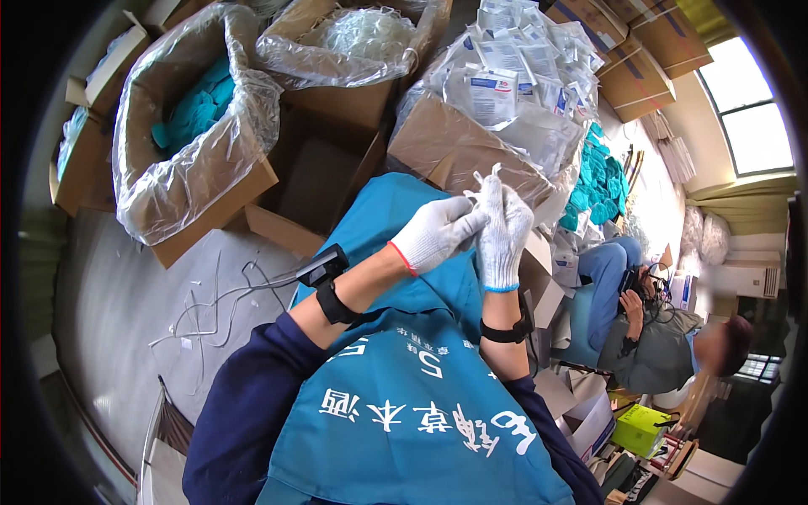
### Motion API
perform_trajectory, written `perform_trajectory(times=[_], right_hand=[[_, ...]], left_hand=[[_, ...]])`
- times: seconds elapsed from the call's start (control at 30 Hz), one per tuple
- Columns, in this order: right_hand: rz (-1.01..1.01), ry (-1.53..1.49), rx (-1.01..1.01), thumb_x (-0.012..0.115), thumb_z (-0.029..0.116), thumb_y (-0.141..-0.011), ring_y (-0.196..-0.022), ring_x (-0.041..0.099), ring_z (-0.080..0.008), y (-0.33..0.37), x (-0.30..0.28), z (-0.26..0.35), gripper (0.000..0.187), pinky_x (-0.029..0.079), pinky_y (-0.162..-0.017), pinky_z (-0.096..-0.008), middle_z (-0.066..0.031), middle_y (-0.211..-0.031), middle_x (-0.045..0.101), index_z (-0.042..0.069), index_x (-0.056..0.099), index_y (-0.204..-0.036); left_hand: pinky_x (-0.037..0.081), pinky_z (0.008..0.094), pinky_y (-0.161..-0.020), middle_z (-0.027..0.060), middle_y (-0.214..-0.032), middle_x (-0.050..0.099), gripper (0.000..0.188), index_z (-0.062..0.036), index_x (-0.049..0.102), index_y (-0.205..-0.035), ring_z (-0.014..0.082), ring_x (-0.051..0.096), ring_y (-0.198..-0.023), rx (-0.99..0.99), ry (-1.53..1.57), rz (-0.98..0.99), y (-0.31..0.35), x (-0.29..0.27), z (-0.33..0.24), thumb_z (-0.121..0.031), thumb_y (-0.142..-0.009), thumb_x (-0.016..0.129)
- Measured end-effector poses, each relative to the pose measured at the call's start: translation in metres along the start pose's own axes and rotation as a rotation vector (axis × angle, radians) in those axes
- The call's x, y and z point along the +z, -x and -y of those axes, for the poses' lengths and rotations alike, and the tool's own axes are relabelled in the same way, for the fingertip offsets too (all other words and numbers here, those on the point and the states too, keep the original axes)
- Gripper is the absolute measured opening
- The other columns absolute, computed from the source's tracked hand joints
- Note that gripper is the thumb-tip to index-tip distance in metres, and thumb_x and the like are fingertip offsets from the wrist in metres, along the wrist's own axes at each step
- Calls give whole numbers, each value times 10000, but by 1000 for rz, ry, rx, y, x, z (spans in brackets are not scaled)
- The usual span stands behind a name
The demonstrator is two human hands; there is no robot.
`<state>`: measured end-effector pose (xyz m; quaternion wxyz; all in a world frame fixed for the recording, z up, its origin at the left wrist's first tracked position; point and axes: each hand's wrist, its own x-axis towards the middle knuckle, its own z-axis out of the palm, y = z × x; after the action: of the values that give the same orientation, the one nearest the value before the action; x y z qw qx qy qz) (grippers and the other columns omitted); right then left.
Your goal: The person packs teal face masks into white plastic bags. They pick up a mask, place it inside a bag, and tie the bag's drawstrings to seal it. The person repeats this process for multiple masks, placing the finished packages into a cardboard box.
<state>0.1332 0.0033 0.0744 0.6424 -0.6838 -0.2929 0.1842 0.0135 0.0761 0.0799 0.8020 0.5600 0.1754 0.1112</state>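
My left hand (438, 231) wears a white knit glove with a red cuff edge. Its thumb and fingers close on the side of the glove on my right hand (504, 229). That white glove has a blue cuff edge, and its fingers point up and away, stretched out. Loose, thin fabric tips stand out at the top of the right glove. Both hands meet above the lap, over a teal apron (404, 396). Just beyond them stands a cardboard box (459, 139) heaped with white and clear packets (497, 84).
A plastic-lined box (139, 189) with teal items stands left, near an open cardboard box (370, 172). Another lined box (282, 50) holds clear tubing-like material. A teal pile (596, 181) lies right. A seated person (656, 349) is close on the right. Loose tubing (220, 324) lies on the floor.
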Motion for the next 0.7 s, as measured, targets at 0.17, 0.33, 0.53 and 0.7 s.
perform_trajectory(times=[0.17, 0.33, 0.53, 0.7], right_hand=[[314, -12, 342, 561, 304, -1035, -604, 446, -32, 29, -10, 30, 387, 357, -525, -221, 29, -664, 561, -7, 704, -855], [352, -197, 498, 614, 257, -998, -521, 428, -13, 54, -9, 37, 319, 306, -444, -220, 69, -619, 511, 41, 668, -770], [150, -1298, 601, 535, 193, -1010, -405, 278, -8, 20, -15, 44, 425, 246, -367, -203, 102, -523, 270, 198, 351, -628], [203, -1474, -9, 412, 185, -1033, -374, 200, -22, -73, -138, 10, 493, 241, -380, -179, 94, -459, 238, 239, 301, -556]], left_hand=[[363, 226, -517, -32, -688, 505, 299, -41, 607, -897, 50, 440, -583, -123, 103, 18, 18, -15, 0, -299, -1025, 528], [348, 217, -505, -56, -695, 491, 333, -72, 601, -892, 33, 422, -564, -121, 60, 75, 40, -16, 9, -352, -1045, 505], [281, 220, -474, -42, -630, 434, 329, -95, 513, -767, 46, 371, -534, -66, 444, 62, 56, 9, 5, -289, -1033, 514], [339, 239, -487, -7, -695, 483, 199, -99, 506, -766, 97, 432, -553, -201, 418, -82, 94, -15, 53, -111, -960, 462]])
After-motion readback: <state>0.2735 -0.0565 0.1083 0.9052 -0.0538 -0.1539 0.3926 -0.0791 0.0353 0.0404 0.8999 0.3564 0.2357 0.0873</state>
